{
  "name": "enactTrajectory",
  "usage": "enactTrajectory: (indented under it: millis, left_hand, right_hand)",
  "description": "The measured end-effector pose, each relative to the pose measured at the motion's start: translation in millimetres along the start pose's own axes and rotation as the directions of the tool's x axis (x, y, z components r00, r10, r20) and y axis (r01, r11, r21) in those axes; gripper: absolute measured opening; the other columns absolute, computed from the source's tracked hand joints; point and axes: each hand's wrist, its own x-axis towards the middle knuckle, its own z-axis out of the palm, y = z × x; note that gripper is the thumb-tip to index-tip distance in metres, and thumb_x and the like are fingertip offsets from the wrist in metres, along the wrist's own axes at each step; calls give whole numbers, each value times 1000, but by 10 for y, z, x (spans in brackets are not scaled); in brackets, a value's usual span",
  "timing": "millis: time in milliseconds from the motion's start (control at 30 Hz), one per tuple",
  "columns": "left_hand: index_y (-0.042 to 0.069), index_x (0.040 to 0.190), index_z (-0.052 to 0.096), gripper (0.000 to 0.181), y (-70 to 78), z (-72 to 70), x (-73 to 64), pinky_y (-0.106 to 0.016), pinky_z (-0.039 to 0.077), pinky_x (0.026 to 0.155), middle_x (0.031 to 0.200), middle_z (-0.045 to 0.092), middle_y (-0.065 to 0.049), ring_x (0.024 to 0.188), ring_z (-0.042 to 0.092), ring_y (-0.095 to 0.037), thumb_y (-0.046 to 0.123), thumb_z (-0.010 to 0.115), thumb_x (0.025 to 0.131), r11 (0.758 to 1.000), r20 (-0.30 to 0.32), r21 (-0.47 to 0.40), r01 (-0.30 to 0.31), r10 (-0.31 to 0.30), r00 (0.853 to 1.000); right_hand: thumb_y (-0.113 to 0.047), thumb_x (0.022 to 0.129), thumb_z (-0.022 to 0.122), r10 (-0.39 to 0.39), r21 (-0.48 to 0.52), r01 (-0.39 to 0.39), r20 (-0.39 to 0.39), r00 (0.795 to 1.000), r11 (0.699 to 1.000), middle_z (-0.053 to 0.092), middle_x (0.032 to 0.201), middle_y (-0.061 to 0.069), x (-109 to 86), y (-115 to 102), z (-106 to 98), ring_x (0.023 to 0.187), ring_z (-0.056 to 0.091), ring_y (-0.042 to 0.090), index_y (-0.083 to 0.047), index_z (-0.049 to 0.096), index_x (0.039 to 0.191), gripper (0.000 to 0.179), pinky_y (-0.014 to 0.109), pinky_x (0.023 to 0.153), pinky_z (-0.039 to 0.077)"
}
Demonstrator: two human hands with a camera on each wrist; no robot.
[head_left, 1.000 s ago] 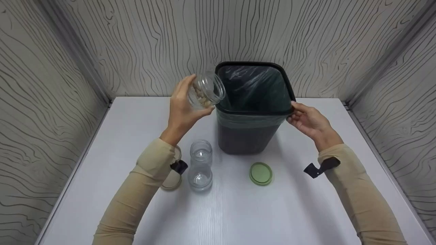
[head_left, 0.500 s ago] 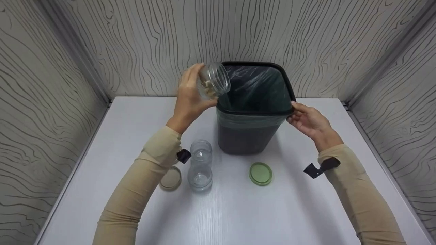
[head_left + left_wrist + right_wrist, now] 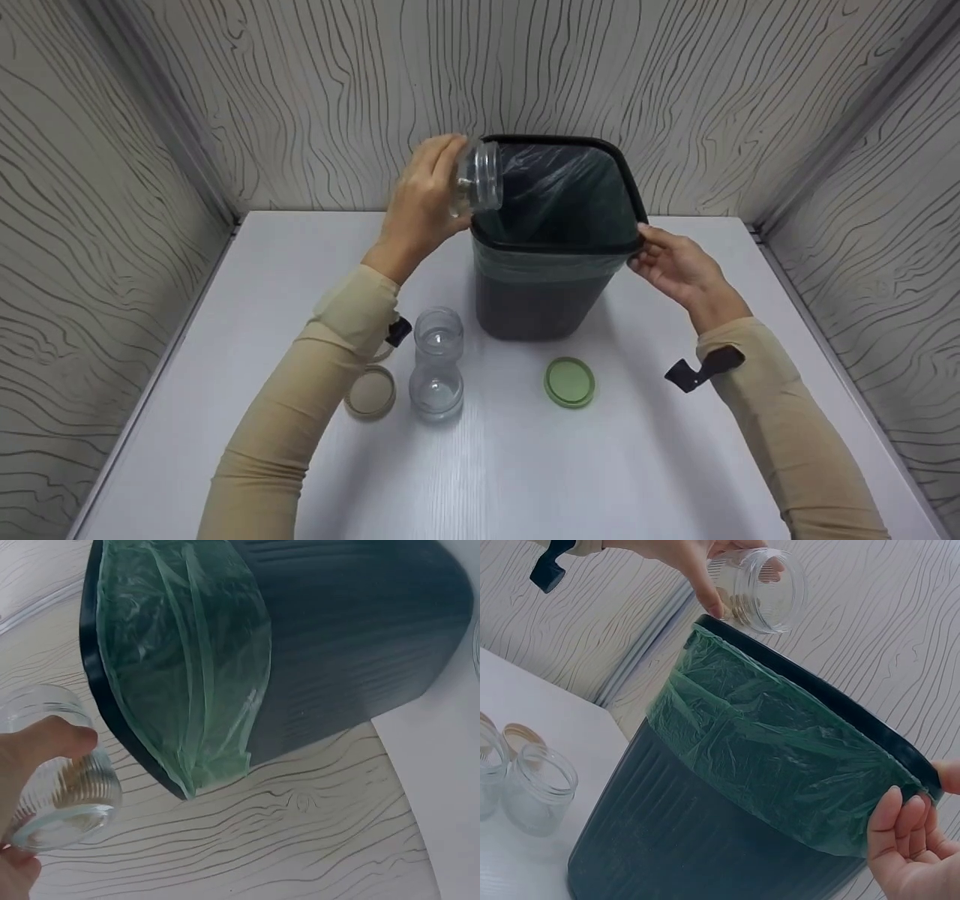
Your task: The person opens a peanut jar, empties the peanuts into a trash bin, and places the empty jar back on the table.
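In the head view my left hand grips a clear glass jar, tipped on its side over the left rim of a dark trash bin. Small beige pieces lie inside the jar, seen from the right wrist view; what they are is too small to tell. A green plastic bag lines the bin and folds down outside its rim. At the bin's right front corner my right hand pinches the rim and liner between thumb and curled fingers. The bin's bottom is hidden from view.
Two open glass jars stand on the white table in front of the bin. Left of them lie a beige lid and another, partly under the left sleeve. A green lid lies in front of the bin. Patterned walls enclose the table.
My left hand has moved up and right, tilting the jar further so its mouth faces over the bin. The pieces inside have shifted toward the mouth. My right hand keeps its hold.
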Motion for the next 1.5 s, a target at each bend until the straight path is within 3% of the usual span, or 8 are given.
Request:
enactTrajectory:
  millis: [267, 400, 633, 967, 1267, 1500]
  left_hand:
    - [-3, 131, 51, 72, -81, 14, 62, -37, 36, 120, 132, 58, -18, 128, 53, -32, 4, 81, 67, 978, -27, 169, -125, 131, 991]
    - [-4, 128, 54, 54, -83, 39, 84, -38, 40, 117, 128, 61, -18, 125, 55, -32, -2, 70, 77, 946, -54, 262, -192, 213, 976]
    - [-4, 128, 54, 49, -46, 54, 111, -38, 41, 116, 127, 62, -17, 124, 56, -31, -8, 59, 79, 913, -51, 310, -265, 294, 954]
    - [-2, 131, 53, 44, -13, 36, 109, -35, 40, 117, 131, 61, -15, 127, 55, -28, -5, 53, 87, 877, 0, 378, -295, 319, 948]
    - [-3, 130, 54, 40, -41, 63, 107, -34, 40, 117, 131, 61, -15, 127, 55, -28, -5, 51, 90, 877, -9, 391, -280, 308, 951]
    - [0, 132, 53, 42, -25, 91, 98, -34, 40, 116, 131, 61, -13, 127, 55, -27, 0, 58, 91, 842, 23, 447, -302, 327, 945]
  right_hand:
    - [-13, 96, 56, 4, 9, -4, -17, 1000, 1000, 65, 80, 3, -7, 5, 6, 75, 58, 12, -6, 63, 89, 11, 23, 71, 51]
    - [-13, 95, 57, 4, 18, -4, -19, 1000, 1000, 65, 81, 3, -6, 0, 4, 76, 59, 13, -6, 63, 89, 11, 23, 71, 52]
    - [-12, 96, 56, -5, 14, 5, -22, 1000, 1000, 65, 80, 3, -4, -13, -4, 74, 59, 12, -6, 63, 88, 12, 23, 70, 52]
    - [-13, 97, 54, -20, -3, 20, 4, 1000, 1000, 66, 79, 2, -1, 8, -1, 74, 59, 12, -7, 65, 86, 16, 22, 70, 51]
    - [-12, 96, 56, -14, 3, 14, -8, 1000, 1000, 67, 80, 2, -10, 4, -3, 76, 60, 12, -6, 64, 88, 13, 23, 71, 51]
    - [-12, 96, 55, -15, -7, 15, -7, 1000, 1000, 67, 80, 2, -1, 14, 7, 75, 60, 12, -6, 64, 88, 14, 23, 70, 51]
